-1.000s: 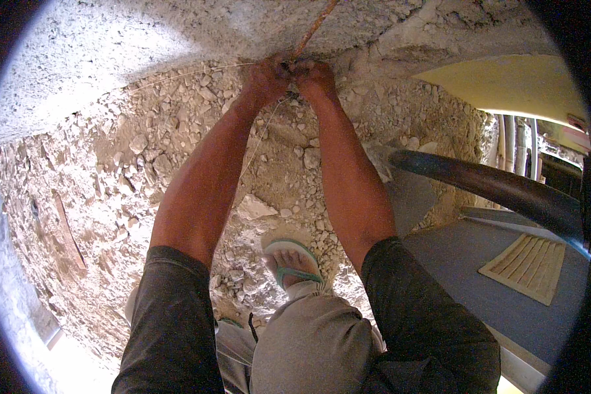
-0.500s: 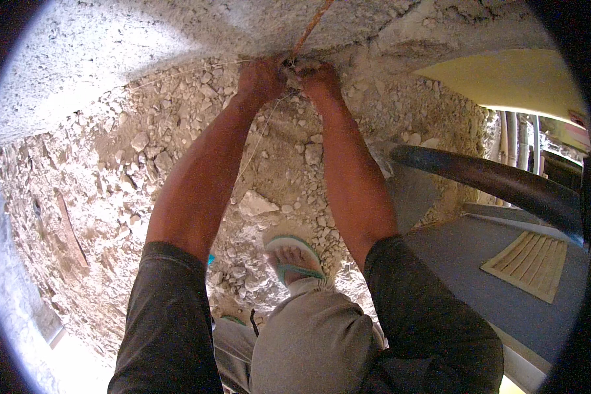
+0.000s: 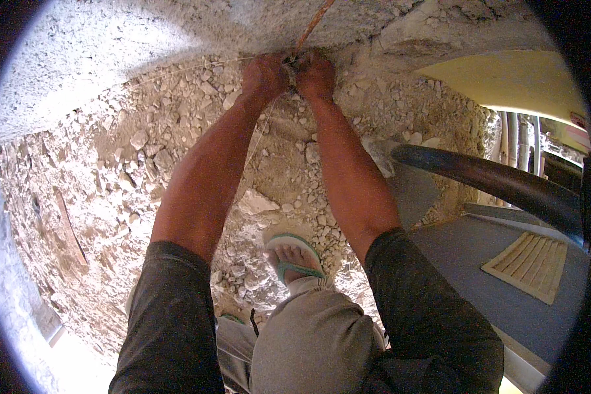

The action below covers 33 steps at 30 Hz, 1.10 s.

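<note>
A thin rusty metal rod slants down the concrete wall to its foot. Both hands meet at its lower end, fingers curled and pinching. My left hand is closed on a thin pale string, which stretches off leftward along the wall base. A loose length of it hangs below the hands, over the gravel. On the rod's other side, my right hand is closed at the same spot, also on the string. The fingertips and the crossing of string and rod are partly hidden.
Rubble and loose stones cover the ground around my sandalled foot. A thick dark curved pipe juts in from the right, above a blue-grey panel with a slatted vent. A yellow surface overhangs at upper right.
My right hand has shifted slightly up and left, closer to the rod and my left hand. My left hand has moved a little to the right and up.
</note>
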Motion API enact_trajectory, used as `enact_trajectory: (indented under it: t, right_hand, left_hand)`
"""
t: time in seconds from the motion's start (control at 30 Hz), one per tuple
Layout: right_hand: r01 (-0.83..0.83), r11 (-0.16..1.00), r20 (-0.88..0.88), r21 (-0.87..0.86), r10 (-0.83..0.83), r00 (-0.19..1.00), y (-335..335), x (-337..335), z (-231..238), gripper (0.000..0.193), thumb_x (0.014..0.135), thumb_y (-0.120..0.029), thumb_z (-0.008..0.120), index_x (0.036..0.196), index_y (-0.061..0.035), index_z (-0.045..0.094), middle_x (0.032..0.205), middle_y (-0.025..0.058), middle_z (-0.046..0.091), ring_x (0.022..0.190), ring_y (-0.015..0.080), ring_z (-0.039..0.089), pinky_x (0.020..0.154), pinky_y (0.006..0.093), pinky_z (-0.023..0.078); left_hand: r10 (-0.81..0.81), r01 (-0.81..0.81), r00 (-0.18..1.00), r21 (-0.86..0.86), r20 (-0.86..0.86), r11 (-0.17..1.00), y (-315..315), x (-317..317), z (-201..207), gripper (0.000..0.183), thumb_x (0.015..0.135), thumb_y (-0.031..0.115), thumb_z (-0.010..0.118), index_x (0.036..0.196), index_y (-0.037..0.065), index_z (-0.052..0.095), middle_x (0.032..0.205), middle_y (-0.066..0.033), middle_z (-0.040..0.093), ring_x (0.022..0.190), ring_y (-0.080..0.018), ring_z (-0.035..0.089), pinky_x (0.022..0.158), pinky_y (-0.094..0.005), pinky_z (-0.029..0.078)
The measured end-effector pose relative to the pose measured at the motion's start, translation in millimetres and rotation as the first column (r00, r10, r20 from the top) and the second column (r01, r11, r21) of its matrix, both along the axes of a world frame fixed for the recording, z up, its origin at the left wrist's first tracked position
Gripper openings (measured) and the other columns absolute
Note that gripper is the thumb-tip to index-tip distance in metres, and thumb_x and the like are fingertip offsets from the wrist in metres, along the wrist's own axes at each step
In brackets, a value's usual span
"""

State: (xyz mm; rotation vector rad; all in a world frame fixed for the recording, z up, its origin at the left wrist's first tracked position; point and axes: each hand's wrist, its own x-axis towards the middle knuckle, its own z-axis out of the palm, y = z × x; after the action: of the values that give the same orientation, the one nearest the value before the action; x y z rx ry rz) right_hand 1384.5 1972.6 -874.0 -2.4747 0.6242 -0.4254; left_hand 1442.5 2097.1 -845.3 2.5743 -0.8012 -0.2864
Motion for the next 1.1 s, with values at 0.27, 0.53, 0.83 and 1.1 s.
enact_trajectory:
  t: [0.27, 0.53, 0.83, 1.1]
  right_hand:
    - [0.06, 0.997, -0.028, -0.059, -0.061, 0.998, -0.1, 5.4, -6.1, 0.022, 0.08, -0.011, 0.062, 0.098, 0.0019, 0.059, 0.089, 0.0239, 0.063, 0.086, 0.0434, 0.061, 0.076, 0.0499, 0.048]
    - [0.227, 0.959, 0.102, -0.169, -0.212, 0.972, -3.9, 14.5, -20.4, 0.023, 0.078, -0.008, 0.062, 0.099, 0.0023, 0.057, 0.093, 0.0233, 0.061, 0.089, 0.0427, 0.06, 0.077, 0.0498, 0.048]
    - [0.119, 0.993, 0.144, 0.011, -0.119, 0.982, 2.0, 8.3, -17.4, 0.028, 0.079, -0.007, 0.06, 0.105, 0.0037, 0.058, 0.1, 0.0254, 0.061, 0.092, 0.0432, 0.06, 0.082, 0.0499, 0.047]
    - [0.202, 0.978, -0.092, 0.058, -0.196, 0.976, 13.8, 2.4, -2.2, 0.036, 0.09, -0.026, 0.059, 0.112, 0.0026, 0.061, 0.112, 0.0266, 0.061, 0.095, 0.0383, 0.064, 0.084, 0.0454, 0.051]
  left_hand:
    - [0.021, -0.015, 0.996, -0.073, 0.086, 0.997, 0.0, -2.9, -8.7, 0.04, 0.077, 0.014, 0.059, 0.117, 0.013, 0.062, 0.091, -0.0222, 0.067, 0.082, -0.0407, 0.065, 0.074, -0.0496, 0.053]
    - [0.146, -0.146, 0.988, -0.01, -0.052, 0.989, -13.3, -15.3, 15.2, 0.044, 0.087, 0.016, 0.052, 0.131, 0.008, 0.048, 0.095, -0.0259, 0.065, 0.093, -0.0403, 0.065, 0.08, -0.048, 0.053]
    - [0.215, -0.206, 0.973, -0.103, 0.086, 0.973, 13.2, -38.5, 5.8, 0.043, 0.084, 0.014, 0.054, 0.125, 0.0, 0.05, 0.104, -0.0254, 0.062, 0.095, -0.0416, 0.062, 0.08, -0.0473, 0.052]
    - [0.297, -0.311, 0.936, -0.05, -0.188, 0.949, 54.6, -98.0, 21.3, 0.026, 0.079, 0.009, 0.059, 0.104, 0.0, 0.059, 0.088, -0.0262, 0.065, 0.085, -0.0436, 0.064, 0.074, -0.0505, 0.052]
